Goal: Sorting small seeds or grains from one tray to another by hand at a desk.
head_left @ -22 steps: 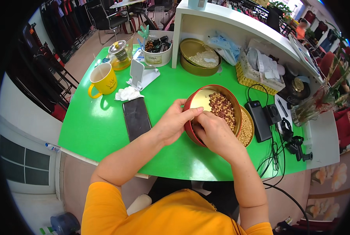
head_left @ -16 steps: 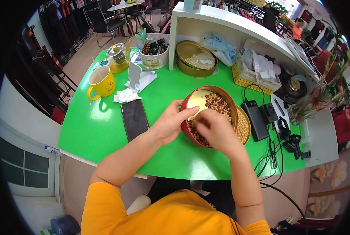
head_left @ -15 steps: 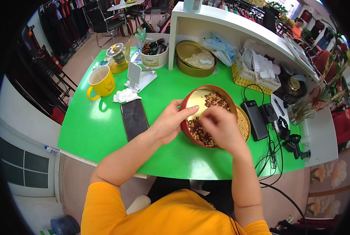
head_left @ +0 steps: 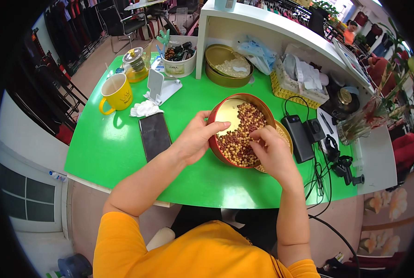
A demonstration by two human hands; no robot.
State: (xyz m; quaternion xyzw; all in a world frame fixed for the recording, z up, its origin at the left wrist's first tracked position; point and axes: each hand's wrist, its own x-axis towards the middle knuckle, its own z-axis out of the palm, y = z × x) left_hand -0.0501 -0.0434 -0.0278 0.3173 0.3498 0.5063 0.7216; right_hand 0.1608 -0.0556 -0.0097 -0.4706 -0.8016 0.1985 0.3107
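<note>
A round tin (head_left: 227, 111), red outside and gold inside, is tilted above the green table. Mixed reddish-brown and pale yellow beans (head_left: 237, 147) lie in it, leaving the upper left of its bottom bare. My left hand (head_left: 195, 139) is closed on the tin's left rim, its thumb inside and fingers outside. My right hand (head_left: 276, 155) is over the tin's right side, thumb and fingertips pinched together at the beans; what is between them is hidden. Partly behind the tin and my right hand, a shallow round container (head_left: 285, 134) of pale yellow beans shows.
Left of the tin are a black phone (head_left: 155, 135), crumpled white tissue (head_left: 145, 109), a white stand (head_left: 170, 90) and a yellow mug (head_left: 118, 95). Another gold tin (head_left: 227, 79) stands behind. On the right lie a black power bank (head_left: 298, 139), cables and a yellow-white basket (head_left: 290, 90).
My right hand, blurred before, has moved slightly right and now pinches at the beans. The beans have spread across more of the tin's middle. My left hand keeps its hold.
</note>
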